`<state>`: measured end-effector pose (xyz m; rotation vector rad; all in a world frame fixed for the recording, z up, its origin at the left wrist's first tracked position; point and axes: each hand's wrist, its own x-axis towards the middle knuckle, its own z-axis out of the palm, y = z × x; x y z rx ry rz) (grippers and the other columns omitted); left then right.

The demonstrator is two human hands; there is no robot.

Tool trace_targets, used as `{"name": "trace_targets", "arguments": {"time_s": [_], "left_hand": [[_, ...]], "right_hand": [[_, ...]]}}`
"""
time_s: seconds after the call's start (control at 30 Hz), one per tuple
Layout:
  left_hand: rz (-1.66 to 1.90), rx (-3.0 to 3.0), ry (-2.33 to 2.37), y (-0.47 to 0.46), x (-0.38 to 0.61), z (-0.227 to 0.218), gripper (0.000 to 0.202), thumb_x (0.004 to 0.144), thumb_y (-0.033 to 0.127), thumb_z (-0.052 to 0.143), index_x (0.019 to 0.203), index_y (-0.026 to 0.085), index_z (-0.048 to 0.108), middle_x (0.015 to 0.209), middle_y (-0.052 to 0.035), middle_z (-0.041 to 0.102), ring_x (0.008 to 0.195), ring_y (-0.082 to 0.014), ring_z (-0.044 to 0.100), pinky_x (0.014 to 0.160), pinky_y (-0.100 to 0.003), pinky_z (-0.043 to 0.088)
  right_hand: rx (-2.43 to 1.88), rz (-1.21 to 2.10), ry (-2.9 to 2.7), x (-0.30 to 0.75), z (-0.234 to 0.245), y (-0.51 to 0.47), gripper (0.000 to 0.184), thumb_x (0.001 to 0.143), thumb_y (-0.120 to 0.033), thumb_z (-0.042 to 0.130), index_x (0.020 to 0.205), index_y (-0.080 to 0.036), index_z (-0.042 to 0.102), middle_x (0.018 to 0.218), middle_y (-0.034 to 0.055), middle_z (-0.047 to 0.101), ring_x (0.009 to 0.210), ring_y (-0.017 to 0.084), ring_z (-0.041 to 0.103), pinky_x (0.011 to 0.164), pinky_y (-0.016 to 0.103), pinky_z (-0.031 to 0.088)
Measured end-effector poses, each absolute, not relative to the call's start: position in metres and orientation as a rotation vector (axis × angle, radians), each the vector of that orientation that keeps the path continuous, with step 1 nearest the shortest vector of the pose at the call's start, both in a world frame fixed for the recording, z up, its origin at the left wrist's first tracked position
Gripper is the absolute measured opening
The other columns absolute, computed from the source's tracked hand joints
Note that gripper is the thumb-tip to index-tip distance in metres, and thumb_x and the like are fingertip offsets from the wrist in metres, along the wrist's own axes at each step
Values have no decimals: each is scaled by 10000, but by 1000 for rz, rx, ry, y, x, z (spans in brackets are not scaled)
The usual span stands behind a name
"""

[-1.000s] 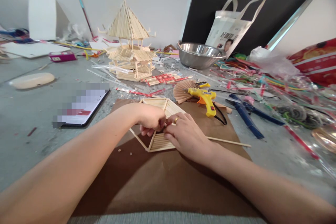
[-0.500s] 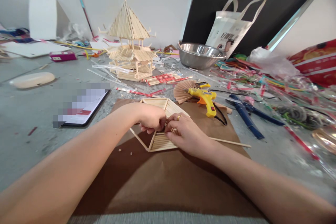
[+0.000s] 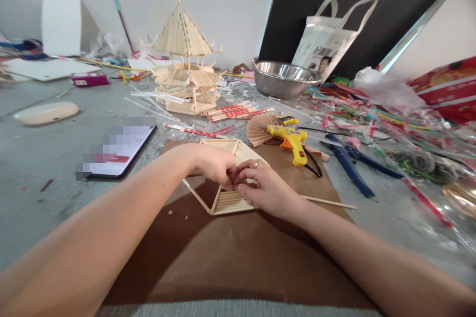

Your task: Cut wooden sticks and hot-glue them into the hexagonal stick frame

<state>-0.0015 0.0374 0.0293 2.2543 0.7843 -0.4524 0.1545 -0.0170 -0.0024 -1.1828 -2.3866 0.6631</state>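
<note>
Pale wooden sticks form the flat, seemingly six-sided frame that lies on a brown sheet, partly hidden beneath two bare hands; we see the left hand curled over its middle, knuckles up, and the right hand bent in from the other side, a ring on one finger; the fingertips of both hands meet in a pinch over the frame, though we cannot tell what, if anything, sits between them.

We judge the piece light and fairly stiff along each stick, dry rather than slippery, but fragile at the corners, where the thin bars meet; the outer bars beside a filled panel look the safest place to take hold, one hand on each side, while the bare bars at left would likely bend or part first.

The frame lies flat; one corner points left, another comes nearest to us, and its near edge runs roughly left to right; the slats of the near panel follow that edge, while those at far right slant with their own side; we make out no clear long axis in the whole.

A loose stick points right from behind the right wrist; a yellow glue gun rests beyond the frame, at right.
</note>
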Motion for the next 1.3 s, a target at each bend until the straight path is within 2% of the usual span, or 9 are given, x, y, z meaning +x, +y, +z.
{"name": "trace_targets", "arguments": {"time_s": [0.1,0.2,0.3,0.5,0.8,0.93,1.07,1.17,1.3], "left_hand": [[-436,2274,785,36,0,30,226,643,346,512,724,177,638,621,31,556,590,-95,441,537,-191,317],[-455,2275,850,35,1,31,212,628,336,530,717,177,640,602,33,549,567,-89,434,518,-186,310],[-484,2270,901,35,1,32,228,627,343,527,725,171,643,580,29,540,525,-82,424,483,-184,297],[-473,2241,930,33,2,33,176,615,300,530,641,168,643,472,42,449,461,-78,385,439,-195,265],[-479,2314,918,31,6,33,211,617,307,547,759,202,663,622,30,583,553,-95,454,517,-199,316],[-479,2330,906,31,6,33,223,627,311,537,777,201,661,654,24,601,581,-105,471,531,-206,319],[-482,2328,876,33,3,36,218,641,309,524,766,183,649,613,30,577,551,-91,450,515,-199,308],[-467,2313,870,36,-3,41,217,641,307,530,776,175,636,643,24,593,568,-88,467,517,-189,313],[-386,2259,910,40,-11,49,243,652,331,523,811,175,621,759,7,625,672,-104,511,574,-184,341]], "right_hand": [[-1155,703,-2406,156,-1,-16,89,686,-168,552,690,-158,640,872,44,608,851,149,523,798,300,365],[-1106,858,-2368,160,2,-13,150,740,-209,507,742,-167,652,897,40,605,862,136,532,790,273,381],[-1100,921,-2334,164,4,-9,209,772,-176,449,759,-155,657,892,46,603,862,123,536,798,253,385],[-1090,709,-2433,165,1,-8,160,698,-122,522,734,-186,664,907,37,600,874,130,530,837,279,369],[-1047,539,-2522,164,-6,-11,205,703,-118,491,747,-201,674,919,33,614,885,148,517,816,298,371],[-1048,524,-2518,162,-5,-13,201,702,-118,485,734,-196,668,903,28,621,870,151,515,809,302,361],[-1045,750,-2392,163,-1,-13,193,757,-176,460,723,-178,650,865,28,618,836,129,529,780,266,374],[-1107,908,-2145,166,-4,-8,229,804,-278,413,765,-167,610,814,21,603,761,116,537,686,238,398],[-1268,841,-1963,173,-5,1,261,800,-363,406,789,-160,568,711,7,576,652,110,513,583,232,379]]}}
